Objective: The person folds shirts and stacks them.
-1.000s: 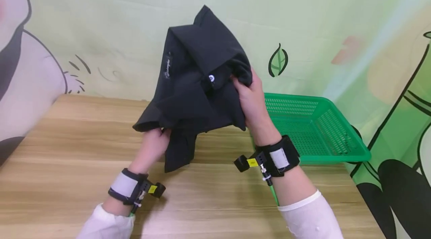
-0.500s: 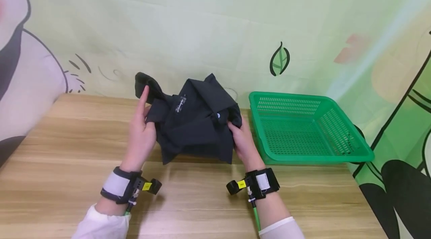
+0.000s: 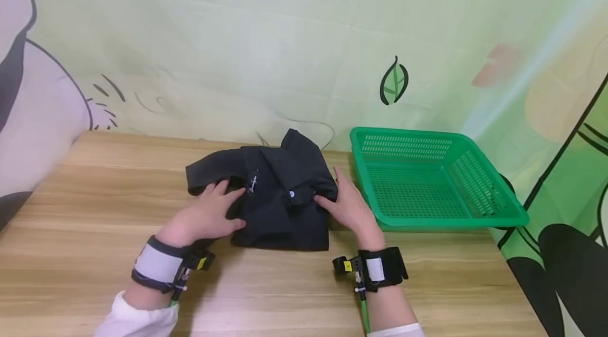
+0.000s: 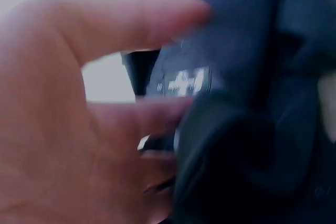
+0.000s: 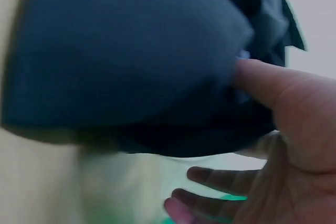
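Observation:
A black shirt with a collar, a white button and a printed neck label lies bunched on the wooden table, one strip of its cloth stretching left. Over its left side is my left hand, fingers spread and touching the cloth. The left wrist view has that hand beside the shirt, with the label between thumb and fingers; some fingertips are hidden by cloth. My right hand pinches the shirt's right edge. In the right wrist view its thumb lies on the cloth, one finger passes behind, and the others extend straight.
A green plastic basket with slotted walls stands at the right, close to my right hand. The wooden table ends at a printed cloth backdrop. Each wrist wears a strapped camera.
The shirt has come down from the air onto the table. Both hands lowered with it; my left hand has released its hold and spread its fingers, while the right stays at the right edge.

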A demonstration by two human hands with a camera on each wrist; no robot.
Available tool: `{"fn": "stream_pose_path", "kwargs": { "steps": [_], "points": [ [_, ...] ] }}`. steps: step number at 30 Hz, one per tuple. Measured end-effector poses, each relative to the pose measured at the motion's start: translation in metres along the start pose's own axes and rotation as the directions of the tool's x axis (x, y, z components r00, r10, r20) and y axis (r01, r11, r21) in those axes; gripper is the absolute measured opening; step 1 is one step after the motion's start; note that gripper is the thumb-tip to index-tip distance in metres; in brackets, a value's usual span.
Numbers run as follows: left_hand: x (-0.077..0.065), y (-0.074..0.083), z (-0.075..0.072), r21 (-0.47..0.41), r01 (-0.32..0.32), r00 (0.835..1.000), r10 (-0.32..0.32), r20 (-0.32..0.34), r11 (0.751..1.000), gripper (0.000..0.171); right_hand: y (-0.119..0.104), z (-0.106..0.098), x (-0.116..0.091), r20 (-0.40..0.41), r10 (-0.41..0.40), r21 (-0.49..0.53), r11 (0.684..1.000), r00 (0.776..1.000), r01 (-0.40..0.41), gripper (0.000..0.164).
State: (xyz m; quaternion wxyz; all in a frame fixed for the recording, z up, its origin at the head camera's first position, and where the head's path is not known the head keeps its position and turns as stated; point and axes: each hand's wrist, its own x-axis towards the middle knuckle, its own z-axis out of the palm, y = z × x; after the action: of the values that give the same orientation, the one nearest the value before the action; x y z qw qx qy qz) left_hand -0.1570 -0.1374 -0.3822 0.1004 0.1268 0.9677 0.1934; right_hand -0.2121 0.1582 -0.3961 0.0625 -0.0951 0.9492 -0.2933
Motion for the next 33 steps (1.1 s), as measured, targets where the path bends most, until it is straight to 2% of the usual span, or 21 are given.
{"fn": "stream_pose_path", "kwargs": {
  "steps": [1, 3, 5, 6, 8, 10, 12, 14, 16, 17, 19, 20, 21, 23, 26, 29, 31, 33],
  "points": [
    [0.002, 0.002, 0.003, 0.016, 0.01, 0.999, -0.01, -0.052, 1.0, 0.062, -0.004, -0.004, -0.003, 0.006, 0.012, -0.023, 1.0, 1.0, -0.012, 0.09],
    [0.006, 0.005, 0.008, 0.04, 0.042, 0.983, -0.035, -0.178, 0.998, 0.064, -0.013, -0.01, -0.01, 0.0, -0.003, -0.06, 0.998, 1.0, 0.003, 0.092],
    [0.01, 0.008, 0.014, 0.065, 0.078, 0.96, -0.058, -0.273, 0.995, 0.066, -0.023, -0.017, -0.016, -0.031, -0.073, -0.093, 0.993, 0.997, 0.07, 0.089],
    [0.012, 0.008, 0.017, 0.079, 0.096, 0.951, -0.068, -0.3, 0.992, 0.067, -0.028, -0.019, -0.019, -0.062, -0.127, -0.105, 0.987, 0.99, 0.12, 0.085],
    [0.014, 0.009, 0.022, 0.107, 0.115, 0.944, -0.075, -0.322, 0.988, 0.069, -0.037, -0.021, -0.025, -0.135, -0.247, -0.134, 0.964, 0.959, 0.23, 0.076],
    [0.016, 0.009, 0.026, 0.12, 0.116, 0.943, -0.072, -0.324, 0.986, 0.066, -0.046, -0.021, -0.03, -0.214, -0.351, -0.161, 0.933, 0.912, 0.321, 0.066],
    [0.016, 0.008, 0.028, 0.088, 0.104, 0.942, -0.07, -0.327, 0.991, 0.055, -0.053, -0.019, -0.034, -0.28, -0.412, -0.17, 0.91, 0.867, 0.378, 0.058],
    [0.018, 0.008, 0.029, 0.032, 0.081, 0.935, -0.065, -0.349, 0.996, 0.041, -0.059, -0.016, -0.036, -0.31, -0.439, -0.157, 0.899, 0.843, 0.409, 0.053],
    [0.019, 0.008, 0.028, -0.032, 0.046, 0.922, -0.055, -0.382, 0.998, 0.029, -0.063, -0.012, -0.037, -0.315, -0.457, -0.139, 0.889, 0.832, 0.436, 0.048],
    [0.019, 0.009, 0.027, -0.062, 0.024, 0.913, -0.047, -0.406, 0.998, 0.026, -0.064, -0.009, -0.037, -0.306, -0.459, -0.129, 0.888, 0.834, 0.441, 0.047],
    [0.02, 0.012, 0.023, -0.105, -0.035, 0.888, -0.017, -0.459, 0.994, 0.021, -0.066, -0.005, -0.037, -0.268, -0.447, -0.106, 0.894, 0.854, 0.435, 0.045],
    [0.02, 0.013, 0.021, -0.134, -0.069, 0.88, -0.002, -0.475, 0.989, 0.019, -0.066, -0.003, -0.036, -0.243, -0.428, -0.094, 0.903, 0.871, 0.418, 0.047],
    [0.019, 0.015, 0.018, -0.165, -0.103, 0.879, 0.013, -0.476, 0.981, 0.018, -0.067, -0.001, -0.036, -0.215, -0.401, -0.085, 0.916, 0.89, 0.392, 0.049],
    [0.016, 0.02, 0.013, -0.235, -0.166, 0.894, 0.046, -0.446, 0.958, 0.016, -0.067, 0.002, -0.036, -0.155, -0.326, -0.05, 0.945, 0.933, 0.322, 0.055],
    [0.013, 0.028, 0.01, -0.36, -0.231, 0.933, 0.101, -0.345, 0.904, 0.015, -0.068, 0.003, -0.035, -0.041, -0.201, 0.069, 0.977, 0.979, 0.203, 0.065],
    [0.012, 0.038, 0.013, -0.449, -0.285, 0.949, 0.184, -0.255, 0.847, 0.013, -0.068, 0.004, -0.032, 0.067, -0.119, 0.232, 0.968, 0.991, 0.101, 0.069],
    [0.013, 0.044, 0.018, -0.511, -0.321, 0.947, 0.251, -0.202, 0.797, 0.011, -0.066, 0.004, -0.031, 0.124, -0.094, 0.307, 0.95, 0.988, 0.052, 0.072],
    [0.013, 0.048, 0.022, -0.532, -0.342, 0.938, 0.312, -0.148, 0.775, 0.019, -0.064, 0.005, -0.028, 0.138, -0.089, 0.316, 0.948, 0.986, 0.042, 0.074]
  ]
}}
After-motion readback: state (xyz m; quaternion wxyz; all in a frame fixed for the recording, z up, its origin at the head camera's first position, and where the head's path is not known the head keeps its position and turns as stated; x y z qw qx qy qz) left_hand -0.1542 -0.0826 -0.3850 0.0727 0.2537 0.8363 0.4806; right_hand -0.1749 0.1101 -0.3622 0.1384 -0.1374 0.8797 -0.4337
